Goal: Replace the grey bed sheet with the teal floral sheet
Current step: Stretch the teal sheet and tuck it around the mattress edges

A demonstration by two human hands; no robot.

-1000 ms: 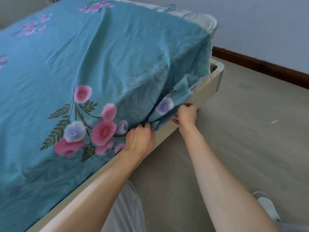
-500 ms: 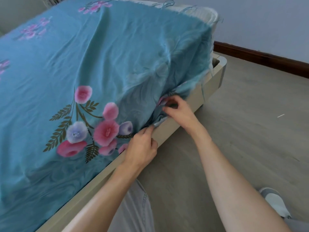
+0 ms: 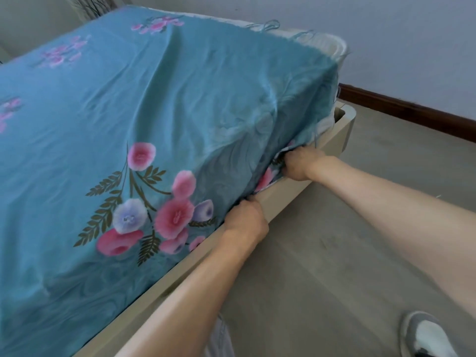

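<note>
Tucking is under way: the sheet (image 3: pixel 128 112) edge is gripped in the curled left hand (image 3: pixel 246 217) and right hand (image 3: pixel 300 164) at the frame (image 3: pixel 280 194). Next, likely pushed under the mattress.

This is a bedroom in a home. A bed fills the left and centre of the frame: a thick mattress (image 3: pixel 332 45) sits in a pale cream wooden bed frame (image 3: pixel 342 124) and is draped with a teal floral sheet (image 3: pixel 154 99). At the lower right lies a light grey wood-look floor (image 3: pixel 347 253). A dark brown skirting board (image 3: pixel 412 114) runs along a plain pale wall (image 3: pixel 386 34) at the upper right.
</note>
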